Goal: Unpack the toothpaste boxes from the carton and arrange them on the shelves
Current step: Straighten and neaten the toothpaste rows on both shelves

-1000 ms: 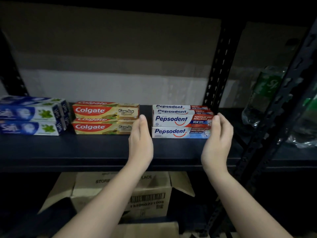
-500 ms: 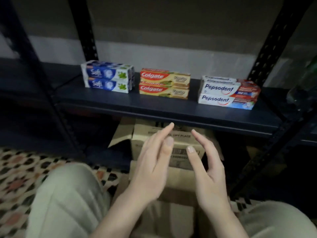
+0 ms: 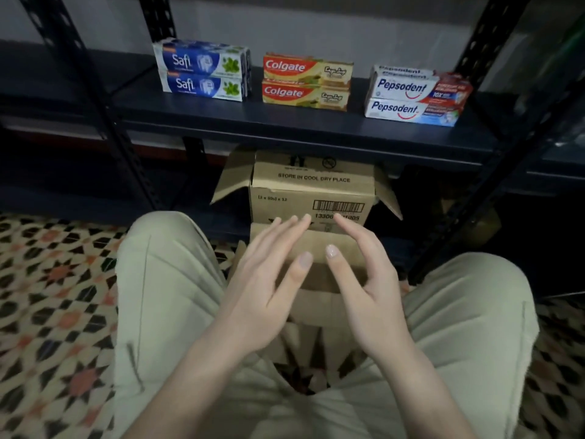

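Observation:
Three small stacks of toothpaste boxes stand in a row on the dark shelf [image 3: 285, 122]: blue Safi boxes [image 3: 202, 72] on the left, red and yellow Colgate boxes [image 3: 307, 82] in the middle, white Pepsodent boxes [image 3: 414, 96] on the right. A brown carton [image 3: 311, 188] with open flaps sits on the floor under the shelf. My left hand [image 3: 269, 280] and my right hand [image 3: 364, 280] hover side by side over a nearer cardboard flap [image 3: 316, 245], fingers straight and spread, holding nothing.
Black perforated shelf uprights [image 3: 95, 99] rise at left and right [image 3: 474, 36]. My knees in light trousers [image 3: 164, 296] flank the carton. Patterned floor tiles [image 3: 47, 280] spread to the left. Something wrapped in plastic lies at the far right of the shelf.
Both hands have left the Pepsodent stack and come back and down to above the carton. The view has pulled away from the shelf and tilted down.

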